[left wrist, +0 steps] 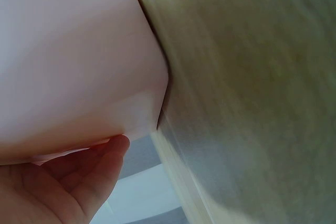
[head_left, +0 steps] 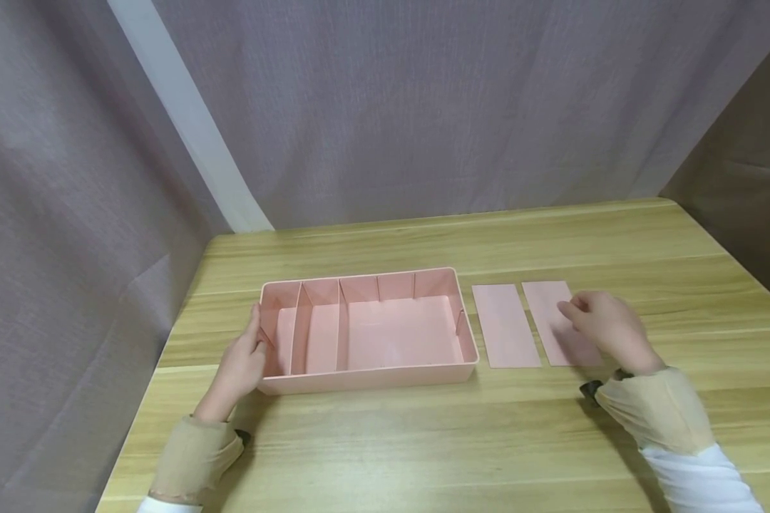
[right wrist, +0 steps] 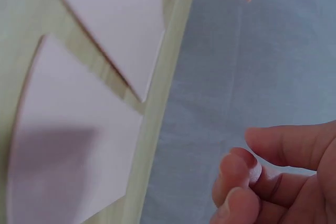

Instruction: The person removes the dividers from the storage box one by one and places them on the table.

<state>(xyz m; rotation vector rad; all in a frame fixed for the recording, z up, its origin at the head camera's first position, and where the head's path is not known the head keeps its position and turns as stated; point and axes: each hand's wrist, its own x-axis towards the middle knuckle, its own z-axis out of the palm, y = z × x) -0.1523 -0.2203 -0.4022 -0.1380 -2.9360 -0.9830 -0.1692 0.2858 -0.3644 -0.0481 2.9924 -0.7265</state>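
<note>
A pink rectangular box (head_left: 385, 376) with open top stands on the table. Two upright dividers (head_left: 341, 328) cross its left part, forming two narrow compartments beside one wide one. My left hand (head_left: 240, 363) holds the box by its left end, fingers along the outer wall and thumb at the rim. In the left wrist view its fingertips touch the box's pale wall (left wrist: 79, 66). Right of the box lie two flat pink panels, a nearer one (head_left: 505, 326) and a farther one (head_left: 552, 313). Above the farther panel hovers my right hand (head_left: 609, 331), fingers loosely curled, holding nothing.
The wood-grain table (head_left: 385, 442) extends around the box, its back edge near a grey curtain (head_left: 385, 107). Slots line the inner walls of the box's wide compartment. A brown cloth (head_left: 738, 171) hangs at the right.
</note>
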